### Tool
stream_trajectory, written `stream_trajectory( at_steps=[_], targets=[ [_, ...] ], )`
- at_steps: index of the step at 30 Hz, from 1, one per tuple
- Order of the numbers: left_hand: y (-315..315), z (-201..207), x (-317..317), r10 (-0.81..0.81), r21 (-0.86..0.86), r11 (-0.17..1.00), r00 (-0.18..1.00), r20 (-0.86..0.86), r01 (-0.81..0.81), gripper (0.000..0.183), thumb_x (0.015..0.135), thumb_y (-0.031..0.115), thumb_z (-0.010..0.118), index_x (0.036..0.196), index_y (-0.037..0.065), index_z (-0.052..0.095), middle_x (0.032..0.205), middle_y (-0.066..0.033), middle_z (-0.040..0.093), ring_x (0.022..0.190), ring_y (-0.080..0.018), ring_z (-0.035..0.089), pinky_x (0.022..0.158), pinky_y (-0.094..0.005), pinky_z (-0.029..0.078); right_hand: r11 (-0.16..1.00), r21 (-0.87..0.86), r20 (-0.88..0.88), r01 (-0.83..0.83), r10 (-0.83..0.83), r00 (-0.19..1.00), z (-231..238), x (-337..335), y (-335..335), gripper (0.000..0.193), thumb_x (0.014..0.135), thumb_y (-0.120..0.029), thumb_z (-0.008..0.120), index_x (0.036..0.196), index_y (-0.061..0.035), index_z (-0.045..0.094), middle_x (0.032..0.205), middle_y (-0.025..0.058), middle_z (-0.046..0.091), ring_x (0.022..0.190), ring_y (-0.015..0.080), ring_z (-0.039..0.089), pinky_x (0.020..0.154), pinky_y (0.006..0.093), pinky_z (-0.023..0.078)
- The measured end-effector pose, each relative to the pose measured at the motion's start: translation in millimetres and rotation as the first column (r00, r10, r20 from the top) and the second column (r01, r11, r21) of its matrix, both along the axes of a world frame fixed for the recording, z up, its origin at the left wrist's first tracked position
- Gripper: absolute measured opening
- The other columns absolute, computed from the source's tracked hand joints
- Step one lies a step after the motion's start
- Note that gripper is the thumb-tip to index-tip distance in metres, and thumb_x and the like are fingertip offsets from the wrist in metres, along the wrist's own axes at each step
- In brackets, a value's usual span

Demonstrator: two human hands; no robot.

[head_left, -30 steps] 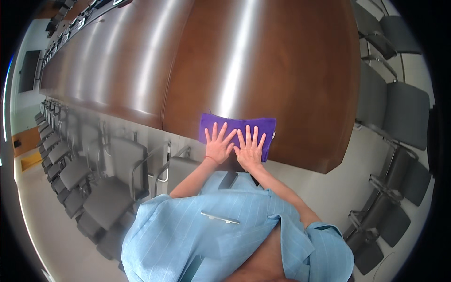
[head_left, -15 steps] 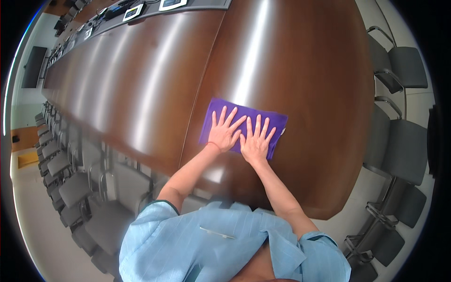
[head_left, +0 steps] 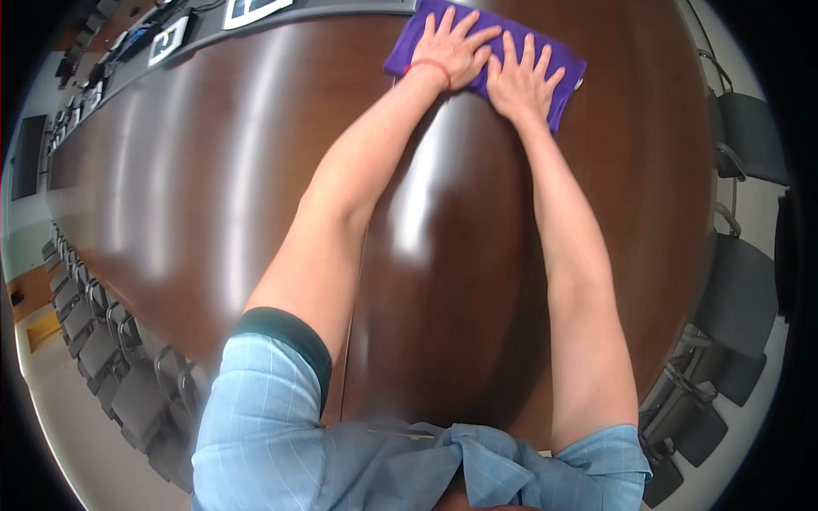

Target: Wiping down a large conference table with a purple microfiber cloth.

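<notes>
A purple cloth [head_left: 562,68] lies flat on the glossy brown wooden table [head_left: 460,341], toward its far side. Both my arms reach out over the tabletop. My left hand [head_left: 450,53] rests on the cloth with its fingers spread, a thin red band around the wrist. Beside it, my right hand [head_left: 521,83] presses flat on the cloth too, fingers apart, its thumb close to the left one. A small white tag shows at the cloth's right edge.
A grey strip [head_left: 341,12] with white-framed devices [head_left: 169,41] and cables runs along the table's far left. Rows of grey chairs stand on the left [head_left: 141,396] and right [head_left: 737,294]. A seam crosses the tabletop below my left arm.
Both hands have slid the purple cloth away from me and a little to the right, up to the grey strip's end. My arms are now stretched out and my body leans farther over the table.
</notes>
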State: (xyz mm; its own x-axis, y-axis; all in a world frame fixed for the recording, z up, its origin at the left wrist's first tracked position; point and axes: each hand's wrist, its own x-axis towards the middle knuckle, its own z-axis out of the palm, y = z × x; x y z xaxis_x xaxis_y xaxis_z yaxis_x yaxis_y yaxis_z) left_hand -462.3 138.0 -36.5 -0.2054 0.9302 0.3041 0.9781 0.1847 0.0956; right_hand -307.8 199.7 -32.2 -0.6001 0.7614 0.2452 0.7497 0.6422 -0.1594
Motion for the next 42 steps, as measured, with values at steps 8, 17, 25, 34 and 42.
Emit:
stream_trajectory(
  at_steps=[8, 17, 25, 34, 42],
  targets=[
    [88.4, 16.2, -41.7, 0.025, -0.005, 1.000, 0.995, 0.095, -0.025, 0.055, 0.104, 0.048, 0.042, 0.158, 0.035, 0.046, 0.169, -0.0188, 0.033, 0.156, -0.0429, 0.030, 0.126, -0.0662, 0.018, 0.987, -0.076, 0.074, 0.140, -0.134, 0.988, 30.4, -46.4, 65.4, 0.066, 0.107, -0.052, 0.036, 0.165, -0.0199, 0.037, 0.174, 0.0142, 0.026, 0.160, 0.0388, 0.020, 0.128, 0.0640, 0.007],
    [55.6, 10.0, -9.0, -0.005, 0.046, 0.999, 0.992, 0.123, 0.000, 0.055, 0.104, 0.049, 0.045, 0.156, 0.036, 0.050, 0.169, -0.0177, 0.035, 0.155, -0.0446, 0.030, 0.127, -0.0627, 0.017, 0.988, -0.034, 0.069, 0.149, -0.147, 0.987, 18.2, -8.4, 44.8, 0.066, 0.106, -0.054, 0.040, 0.164, -0.0241, 0.039, 0.173, 0.0118, 0.029, 0.160, 0.0367, 0.022, 0.126, 0.0691, 0.006],
    [-85.6, 19.8, 71.7, -0.008, 0.010, 1.000, 0.980, 0.200, 0.006, 0.054, 0.102, 0.045, 0.051, 0.154, 0.033, 0.054, 0.168, -0.0182, 0.036, 0.155, -0.0454, 0.029, 0.126, -0.0678, 0.016, 0.998, 0.052, 0.043, 0.044, -0.047, 0.998, -2.6, 74.5, -84.8, 0.065, 0.106, -0.052, 0.044, 0.164, -0.0240, 0.037, 0.172, 0.0144, 0.030, 0.159, 0.0417, 0.022, 0.125, 0.0697, 0.012],
    [-314.2, 13.1, 201.5, 0.100, -0.112, 0.990, 0.986, 0.130, -0.086, 0.058, 0.102, 0.050, 0.054, 0.160, 0.044, 0.043, 0.173, -0.0114, 0.029, 0.158, -0.0446, 0.022, 0.125, -0.0708, 0.014, 0.995, -0.051, -0.001, -0.088, 0.088, 0.996, -2.0, 197.0, -307.8, 0.067, 0.103, -0.048, 0.055, 0.164, -0.0237, 0.040, 0.171, 0.0153, 0.030, 0.158, 0.0463, 0.021, 0.122, 0.0739, 0.012],
    [-499.3, 34.4, 313.9, 0.198, -0.327, 0.935, 0.965, 0.172, -0.134, 0.060, 0.103, 0.049, 0.053, 0.161, 0.043, 0.041, 0.175, -0.0122, 0.023, 0.160, -0.0453, 0.015, 0.126, -0.0702, 0.008, 0.938, -0.289, 0.048, -0.191, 0.214, 0.976, 23.5, 307.0, -479.7, 0.073, 0.101, -0.045, 0.059, 0.166, -0.0199, 0.035, 0.174, 0.0159, 0.023, 0.161, 0.0443, 0.015, 0.123, 0.0723, 0.009]
  ],
)
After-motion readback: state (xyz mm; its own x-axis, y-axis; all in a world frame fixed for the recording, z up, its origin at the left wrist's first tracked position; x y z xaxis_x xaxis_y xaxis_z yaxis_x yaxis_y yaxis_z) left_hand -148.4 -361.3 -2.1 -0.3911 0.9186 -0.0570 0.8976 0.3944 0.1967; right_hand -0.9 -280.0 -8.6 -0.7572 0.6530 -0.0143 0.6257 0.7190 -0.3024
